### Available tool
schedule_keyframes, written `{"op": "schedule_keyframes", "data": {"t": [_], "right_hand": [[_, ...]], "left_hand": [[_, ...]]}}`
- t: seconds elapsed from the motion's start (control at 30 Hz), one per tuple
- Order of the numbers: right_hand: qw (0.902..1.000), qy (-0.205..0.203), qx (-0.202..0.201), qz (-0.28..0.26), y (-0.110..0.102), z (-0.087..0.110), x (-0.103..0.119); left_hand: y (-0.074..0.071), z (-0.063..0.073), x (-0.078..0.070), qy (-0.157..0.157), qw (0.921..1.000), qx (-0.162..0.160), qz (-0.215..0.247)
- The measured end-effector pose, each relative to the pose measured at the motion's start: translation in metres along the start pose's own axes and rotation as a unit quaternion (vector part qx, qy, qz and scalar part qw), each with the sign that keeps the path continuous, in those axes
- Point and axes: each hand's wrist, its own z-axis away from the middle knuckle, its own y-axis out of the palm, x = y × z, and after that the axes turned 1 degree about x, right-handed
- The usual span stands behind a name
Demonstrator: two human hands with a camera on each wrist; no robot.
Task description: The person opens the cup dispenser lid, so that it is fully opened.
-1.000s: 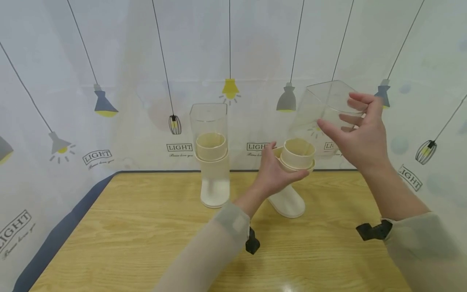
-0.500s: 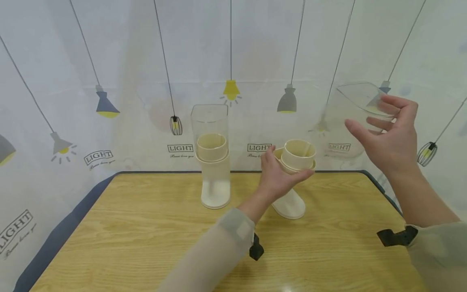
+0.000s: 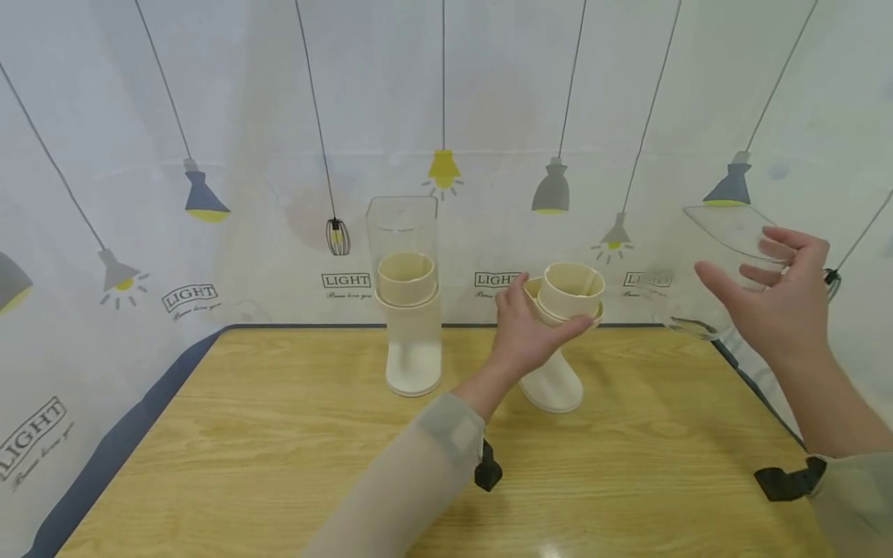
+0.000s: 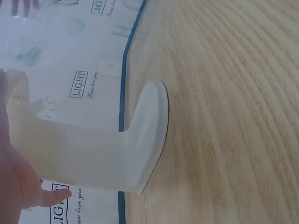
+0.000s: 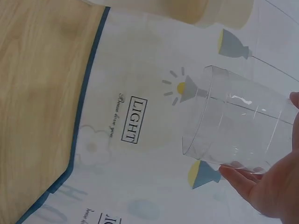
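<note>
My left hand point(image 3: 526, 333) grips the upper part of a cream plastic stand point(image 3: 572, 293), which has a round collar on top and a rounded foot. In the left wrist view the foot point(image 4: 152, 126) rests on the wood. Off to the right, my right hand point(image 3: 788, 310) holds a clear, see-through container point(image 5: 240, 119) in the air, thumb on one side and fingers on the other. Its outline is faint in the head view. To the left stands a matching cream stand point(image 3: 413, 349), bearing another clear container point(image 3: 402, 225) upright around its collar.
Everything stands on a wooden table point(image 3: 279, 465) with a dark blue edge. Behind it hangs a pale backdrop point(image 3: 265, 116) printed with lamps and "LIGHT" labels. Both wrists carry a small black mount point(image 3: 488, 466) at the sleeve cuff.
My right hand has carried the clear container rightward, away from above the gripped stand, and lowered it a little. The left hand keeps hold of the stand, which stays in place.
</note>
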Motion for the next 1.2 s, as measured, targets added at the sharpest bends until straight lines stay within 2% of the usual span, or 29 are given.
{"op": "schedule_keyframes", "data": {"t": [0.17,0.4,0.53,0.8,0.97,1.2], "right_hand": [[0.9994,0.016,0.030,0.005,0.003,-0.001,-0.030],[0.9961,0.027,0.079,0.029,0.013,-0.004,-0.072],[0.9934,0.043,0.099,0.039,0.020,-0.005,-0.093],[0.9927,0.054,0.099,0.044,0.034,-0.007,-0.120],[0.9928,0.042,0.097,0.057,0.039,-0.008,-0.131],[0.9913,0.062,0.088,0.076,0.042,-0.010,-0.142]], "left_hand": [[-0.006,-0.002,0.000,-0.002,0.9997,0.022,0.007],[-0.012,-0.012,0.006,0.019,0.9978,0.060,0.021],[-0.015,-0.016,0.007,0.020,0.9960,0.082,0.028],[-0.016,-0.025,0.009,0.025,0.9933,0.106,0.041],[-0.015,-0.030,0.009,0.021,0.9920,0.117,0.044],[-0.012,-0.035,0.012,0.022,0.9902,0.126,0.054]]}}
